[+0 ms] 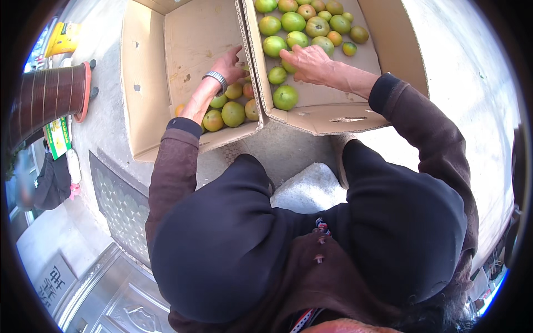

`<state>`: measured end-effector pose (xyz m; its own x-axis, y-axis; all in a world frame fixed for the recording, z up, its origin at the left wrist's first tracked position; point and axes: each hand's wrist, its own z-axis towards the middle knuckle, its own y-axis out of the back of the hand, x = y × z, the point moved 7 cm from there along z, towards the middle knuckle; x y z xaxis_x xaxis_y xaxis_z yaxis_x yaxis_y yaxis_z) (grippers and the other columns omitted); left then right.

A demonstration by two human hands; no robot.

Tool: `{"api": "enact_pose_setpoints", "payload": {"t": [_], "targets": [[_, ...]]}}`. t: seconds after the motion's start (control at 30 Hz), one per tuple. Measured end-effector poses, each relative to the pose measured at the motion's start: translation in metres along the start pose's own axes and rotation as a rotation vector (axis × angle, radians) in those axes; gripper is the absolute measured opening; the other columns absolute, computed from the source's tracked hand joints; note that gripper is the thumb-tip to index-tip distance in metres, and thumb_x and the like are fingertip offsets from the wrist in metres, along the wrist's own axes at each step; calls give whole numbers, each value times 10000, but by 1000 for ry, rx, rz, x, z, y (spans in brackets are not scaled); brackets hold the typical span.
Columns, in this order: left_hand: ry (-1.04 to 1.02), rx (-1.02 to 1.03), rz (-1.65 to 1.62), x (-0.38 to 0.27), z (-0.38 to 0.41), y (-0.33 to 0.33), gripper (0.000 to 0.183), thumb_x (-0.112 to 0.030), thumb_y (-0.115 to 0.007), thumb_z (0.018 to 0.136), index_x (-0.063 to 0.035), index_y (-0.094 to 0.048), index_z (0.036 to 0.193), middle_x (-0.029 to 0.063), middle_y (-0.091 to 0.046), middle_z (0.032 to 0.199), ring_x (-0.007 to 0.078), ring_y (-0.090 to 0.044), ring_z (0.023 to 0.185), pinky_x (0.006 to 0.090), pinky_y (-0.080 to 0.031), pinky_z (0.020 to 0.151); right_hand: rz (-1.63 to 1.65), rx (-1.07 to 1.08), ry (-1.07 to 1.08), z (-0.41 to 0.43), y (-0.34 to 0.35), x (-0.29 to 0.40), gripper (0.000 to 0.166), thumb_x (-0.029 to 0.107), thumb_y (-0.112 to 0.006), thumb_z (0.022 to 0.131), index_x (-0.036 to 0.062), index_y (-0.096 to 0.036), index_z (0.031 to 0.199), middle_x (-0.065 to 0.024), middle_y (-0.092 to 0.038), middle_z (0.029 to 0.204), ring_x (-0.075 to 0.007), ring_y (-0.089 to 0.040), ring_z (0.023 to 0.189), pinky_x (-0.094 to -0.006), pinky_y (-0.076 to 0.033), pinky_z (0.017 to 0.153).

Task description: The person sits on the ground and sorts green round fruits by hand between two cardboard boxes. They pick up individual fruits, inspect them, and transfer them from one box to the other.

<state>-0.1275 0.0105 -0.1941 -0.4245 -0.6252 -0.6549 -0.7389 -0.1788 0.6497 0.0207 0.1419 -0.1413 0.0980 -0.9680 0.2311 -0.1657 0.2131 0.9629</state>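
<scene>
Two open cardboard boxes stand side by side before me. Inside the left box (200,37), several green and reddish tomatoes (233,114) are gathered at the near right corner. My left hand (228,66), with a metal-band watch at the wrist, is over them by the inner wall, its fingers apart. A tomato partly shows beside its lower fingers. In the right box (402,54), my right hand (310,62) has its fingers around a green tomato (287,66); whether it is lifted cannot be told. More green and orange-tinged tomatoes (317,26) lie beyond, and a large green one (285,98) sits nearer.
A whitish block (310,187) lies between my legs on the concrete floor (458,83). To the left are a brown ribbed pot (54,98) with a reddish rim, a yellow bag (62,39), a dark mat (120,200) and a metal door panel (125,304).
</scene>
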Motion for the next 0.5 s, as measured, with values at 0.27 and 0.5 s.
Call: {"api": "enact_pose_setpoints", "payload": {"t": [0.27, 0.5], "targets": [[112, -366, -432, -24, -30, 71, 622, -109, -653, 781, 37, -379, 1320, 215, -584, 1078, 226, -640, 833, 305, -559, 683, 31, -76, -82, 2, -9, -4, 355, 116, -651, 645, 22, -491, 948, -182, -603, 824, -341, -631, 763, -439, -495, 629], [-106, -266, -857, -78, -53, 114, 476, -173, -666, 842, 3, -466, 1236, 147, -572, 1094, 210, -634, 893, 307, -564, 713, 427, -276, -346, -10, 100, -20, 560, 327, -716, 643, 36, -537, 1087, -141, -608, 760, -219, -611, 661, -345, -489, 616]]}}
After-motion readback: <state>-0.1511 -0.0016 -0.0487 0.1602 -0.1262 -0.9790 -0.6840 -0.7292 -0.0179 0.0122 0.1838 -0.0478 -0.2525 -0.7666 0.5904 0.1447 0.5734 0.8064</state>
